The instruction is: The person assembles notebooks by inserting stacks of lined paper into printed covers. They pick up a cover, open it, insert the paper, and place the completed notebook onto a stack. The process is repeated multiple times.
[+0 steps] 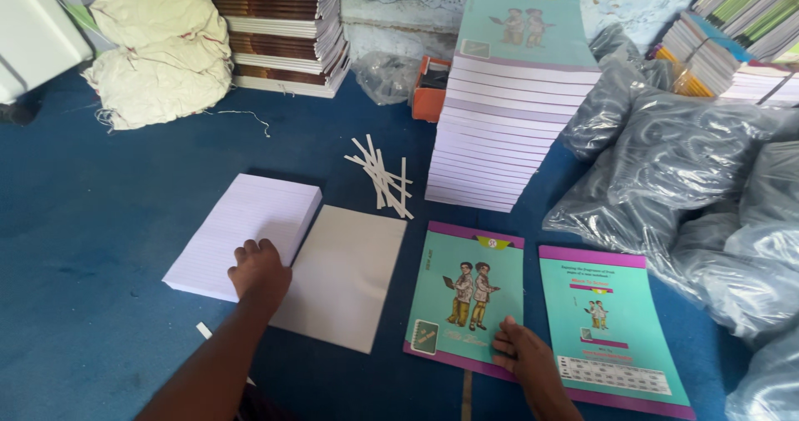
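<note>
Head view: the left hand [260,276] rests curled, knuckles up, on the near edge of a stack of white ruled paper sheets [243,231] lying on the blue floor covering [83,221], just beside a plain grey card sheet [343,275]. The right hand [526,356] presses flat, fingers spread, gripping nothing, on the lower edge of an opened teal-and-purple printed notebook cover [499,296], which lies in front of a tall stack of finished teal notebooks [508,130].

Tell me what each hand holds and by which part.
Nothing is gripped. Left hand rests on the ruled paper stack's near right edge; right hand presses the cover sheet's bottom edge.
</note>
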